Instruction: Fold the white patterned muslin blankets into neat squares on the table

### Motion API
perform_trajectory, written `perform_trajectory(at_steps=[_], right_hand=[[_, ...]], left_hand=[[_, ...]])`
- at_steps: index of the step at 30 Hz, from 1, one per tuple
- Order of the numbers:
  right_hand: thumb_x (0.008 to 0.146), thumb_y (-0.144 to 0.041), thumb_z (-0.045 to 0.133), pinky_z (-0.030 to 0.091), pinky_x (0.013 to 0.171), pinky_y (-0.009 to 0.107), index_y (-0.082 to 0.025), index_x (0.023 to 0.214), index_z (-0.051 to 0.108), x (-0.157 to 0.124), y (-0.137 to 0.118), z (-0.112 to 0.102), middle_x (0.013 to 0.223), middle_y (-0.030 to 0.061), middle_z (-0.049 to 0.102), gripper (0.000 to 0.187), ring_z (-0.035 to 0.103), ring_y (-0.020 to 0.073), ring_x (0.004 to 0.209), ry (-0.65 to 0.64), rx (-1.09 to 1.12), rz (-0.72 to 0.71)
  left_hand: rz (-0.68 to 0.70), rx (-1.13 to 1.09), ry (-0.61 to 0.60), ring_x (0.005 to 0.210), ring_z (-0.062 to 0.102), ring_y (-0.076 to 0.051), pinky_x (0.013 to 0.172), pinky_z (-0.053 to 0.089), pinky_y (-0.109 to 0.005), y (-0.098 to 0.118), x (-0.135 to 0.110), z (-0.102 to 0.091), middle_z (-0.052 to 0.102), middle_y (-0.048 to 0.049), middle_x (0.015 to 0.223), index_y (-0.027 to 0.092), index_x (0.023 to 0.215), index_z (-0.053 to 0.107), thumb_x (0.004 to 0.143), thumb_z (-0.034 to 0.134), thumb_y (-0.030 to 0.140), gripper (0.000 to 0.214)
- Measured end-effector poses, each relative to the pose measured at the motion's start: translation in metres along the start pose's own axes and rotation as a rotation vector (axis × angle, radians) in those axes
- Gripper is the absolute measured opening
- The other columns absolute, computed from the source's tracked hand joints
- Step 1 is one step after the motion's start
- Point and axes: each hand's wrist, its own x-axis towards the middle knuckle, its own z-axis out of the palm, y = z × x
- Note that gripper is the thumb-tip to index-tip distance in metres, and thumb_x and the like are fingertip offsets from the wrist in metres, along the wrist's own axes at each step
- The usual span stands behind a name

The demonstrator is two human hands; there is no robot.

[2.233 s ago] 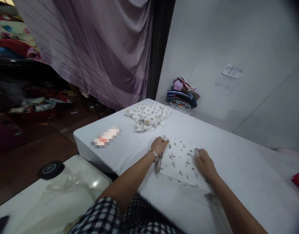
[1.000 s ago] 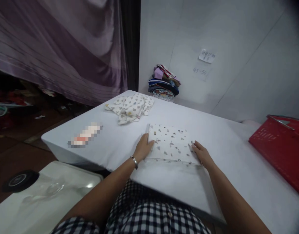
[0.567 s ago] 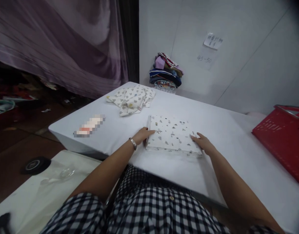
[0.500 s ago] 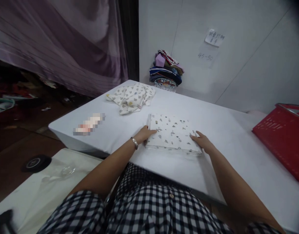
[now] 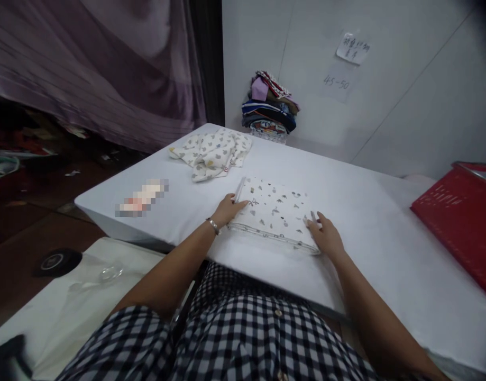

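While pinching, between thumbs and fingers of left hand point(image 5: 228, 209) and right hand point(image 5: 325, 235), the sides of the folded cloth point(image 5: 273, 207) on the table point(image 5: 361, 222), seems to be squaring layers, probably calling for an even grip next, with crumpled cloth point(image 5: 219, 153) beyond it leftward and pile point(image 5: 269, 110) farther behind it.

Dim, cool, diffuse light; exposure usable, fine detail soft.
Counter point(image 5: 369, 211) top brightest, its near-left side face greyer, so light reads as from above. Wall point(image 5: 409, 106) mid-grey; curtain point(image 5: 108, 63) dull; floor point(image 5: 44, 217) at left sinks to near-black. Soft shadow below right hand point(image 5: 313, 218) and forearm. Small glints on bracelet point(image 5: 213, 226). Wide-angle stretch toward edges, dark vignette in upper-right corner. Dark shape point(image 5: 8, 355) lower left blurred. Handwritten sign point(image 5: 352, 48) slightly soft. Pixelated patch point(image 5: 141, 198) on counter, content unreadable.
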Motion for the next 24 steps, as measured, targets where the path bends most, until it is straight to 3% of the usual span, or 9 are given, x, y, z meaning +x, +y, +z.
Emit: perform_trajectory(at_steps=[4,9,12,14,19,24], right_hand=[[0.086,-0.049,0.041,0.044,0.089,0.037,-0.02,0.121,0.051,-0.029,0.003,-0.003,0.123,0.0102,0.05,0.047,0.048,0.0229,0.111,0.156,0.095,-0.343],[0.085,-0.041,0.048,0.038,0.097,0.043,-0.023,0.119,0.054,-0.053,0.01,0.003,0.123,0.0087,0.052,0.04,0.045,0.0244,0.115,0.048,0.024,-0.623],[0.086,-0.037,0.045,0.038,0.097,0.044,-0.021,0.118,0.055,-0.051,0.018,0.009,0.123,0.0095,0.053,0.037,0.045,0.0246,0.115,0.037,-0.037,-0.675],[0.087,-0.034,0.041,0.037,0.098,0.046,-0.021,0.119,0.055,-0.048,0.021,0.011,0.124,0.0091,0.052,0.037,0.045,0.0245,0.116,0.022,-0.074,-0.678],[0.089,-0.029,0.037,0.039,0.097,0.041,-0.021,0.119,0.056,-0.05,0.023,0.007,0.122,0.0075,0.055,0.036,0.048,0.0213,0.114,0.06,-0.091,-0.681],[0.09,-0.026,0.033,0.04,0.096,0.042,-0.022,0.114,0.06,-0.052,0.026,0.008,0.119,0.0062,0.058,0.037,0.049,0.022,0.113,0.051,-0.129,-0.699]], left_hand=[[0.122,-0.12,0.005,0.098,0.056,-0.018,0.079,0.047,-0.027,-0.011,-0.02,-0.009,0.05,-0.0096,0.127,0.019,0.124,0.044,0.075,0.056,0.049,0.059],[0.464,-0.066,-0.064,0.12,0.043,-0.018,0.093,0.043,-0.028,-0.032,-0.044,-0.026,0.04,-0.0037,0.135,0.024,0.119,0.05,0.075,0.058,0.032,0.046],[0.661,0.159,-0.184,0.13,0.028,-0.018,0.106,0.03,-0.032,-0.038,-0.052,-0.034,0.028,-0.0002,0.144,0.027,0.117,0.054,0.074,0.058,0.022,0.043],[0.717,0.306,-0.213,0.133,0.023,-0.018,0.109,0.024,-0.034,-0.039,-0.053,-0.036,0.024,0.0014,0.146,0.028,0.117,0.055,0.075,0.056,0.018,0.043],[0.765,0.473,-0.114,0.134,0.022,-0.016,0.111,0.022,-0.037,-0.043,-0.048,-0.029,0.031,0.0012,0.143,0.027,0.118,0.054,0.085,0.042,0.018,0.037],[0.777,0.502,-0.095,0.13,0.03,-0.016,0.109,0.025,-0.036,-0.051,-0.049,-0.02,0.042,0.0008,0.137,0.028,0.118,0.055,0.085,0.041,0.017,0.038]])
